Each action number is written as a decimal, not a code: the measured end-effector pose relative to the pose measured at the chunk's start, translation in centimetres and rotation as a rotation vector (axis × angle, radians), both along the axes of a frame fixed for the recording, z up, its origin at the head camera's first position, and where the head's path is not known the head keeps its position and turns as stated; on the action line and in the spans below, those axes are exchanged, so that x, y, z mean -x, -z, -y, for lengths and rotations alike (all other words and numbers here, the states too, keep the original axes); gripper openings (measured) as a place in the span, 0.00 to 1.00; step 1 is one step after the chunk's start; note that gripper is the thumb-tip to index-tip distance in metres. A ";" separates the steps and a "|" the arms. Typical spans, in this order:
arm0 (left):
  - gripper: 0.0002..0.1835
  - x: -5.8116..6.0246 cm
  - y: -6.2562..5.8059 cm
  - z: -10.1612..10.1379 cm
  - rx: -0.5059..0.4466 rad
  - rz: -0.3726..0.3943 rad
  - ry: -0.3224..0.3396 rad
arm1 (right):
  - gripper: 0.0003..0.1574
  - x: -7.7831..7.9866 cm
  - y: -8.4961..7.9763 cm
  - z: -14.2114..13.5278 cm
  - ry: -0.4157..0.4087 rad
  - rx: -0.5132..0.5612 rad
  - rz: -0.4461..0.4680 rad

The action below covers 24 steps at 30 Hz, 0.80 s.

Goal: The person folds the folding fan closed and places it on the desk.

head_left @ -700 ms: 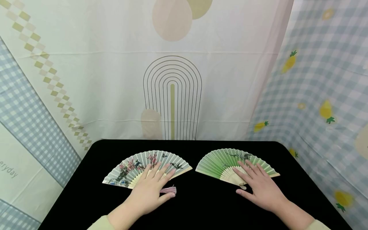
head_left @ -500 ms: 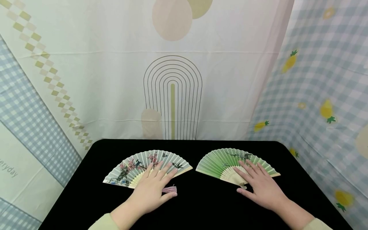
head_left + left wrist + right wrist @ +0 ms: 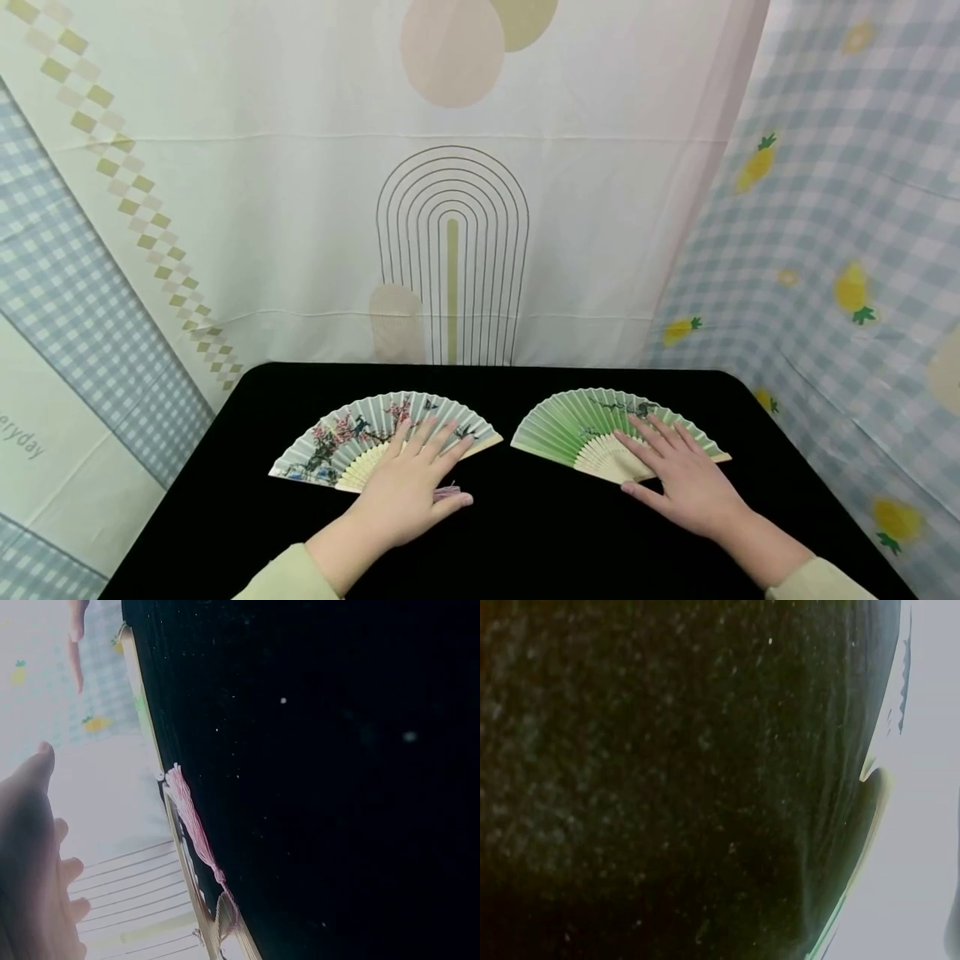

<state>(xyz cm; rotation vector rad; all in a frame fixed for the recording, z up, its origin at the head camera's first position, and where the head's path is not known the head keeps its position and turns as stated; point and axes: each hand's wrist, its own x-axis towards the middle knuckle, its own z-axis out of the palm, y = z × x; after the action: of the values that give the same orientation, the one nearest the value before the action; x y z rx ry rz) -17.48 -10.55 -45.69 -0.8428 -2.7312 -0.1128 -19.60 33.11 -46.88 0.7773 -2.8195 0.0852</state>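
Note:
Two spread folding fans lie on a black table (image 3: pixel 517 558). The left one, a white folding fan (image 3: pixel 360 429), bears pink blossoms and birds. Over its ribs my left hand (image 3: pixel 405 492) reaches with straight, slightly parted fingers; the left wrist view shows a gap between that hand (image 3: pixel 34 855) and the fan. A pink tassel (image 3: pixel 191 817) hangs by the fan's pivot, partly covered by the hand in the head view. The green folding fan (image 3: pixel 581 433) has pale ribs, and my right hand (image 3: pixel 690 487) is stretched palm-down above its right part, hiding the pivot.
A white patterned curtain (image 3: pixel 600 250) hangs behind the table's far edge. Blue checked cloth with pineapples (image 3: pixel 825 333) lines the right side, and more checked cloth (image 3: pixel 75 242) the left. The right wrist view is mostly dark tabletop (image 3: pixel 652 780).
My left hand has shifted a little to the right, covering more of the tassel. The right hand has moved slightly right, over the green fan's pivot. Both fans stay put.

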 end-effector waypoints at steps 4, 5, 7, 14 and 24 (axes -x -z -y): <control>0.41 0.4 0.1 -0.4 0.009 -0.007 -0.002 | 0.45 0.3 0.4 -0.5 0.012 -0.003 -0.004; 0.41 0.5 0.1 -0.6 0.010 -0.002 -0.003 | 0.45 0.3 0.4 -0.7 0.015 -0.005 -0.008; 0.41 0.7 0.1 -0.8 0.021 0.021 -0.012 | 0.45 0.6 0.4 -0.9 0.022 -0.009 -0.010; 0.40 1.5 0.1 -1.5 0.036 0.111 -0.031 | 0.45 1.2 0.3 -1.9 0.028 0.003 0.014; 0.41 2.1 0.4 -2.6 0.044 0.129 -0.042 | 0.45 1.4 0.8 -3.7 0.107 0.020 0.065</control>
<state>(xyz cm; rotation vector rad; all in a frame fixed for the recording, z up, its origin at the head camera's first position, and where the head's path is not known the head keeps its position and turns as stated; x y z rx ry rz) -19.53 -7.93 -46.05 -0.8156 -2.8795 -0.1025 -21.04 36.77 -47.63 0.6284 -2.9109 0.1240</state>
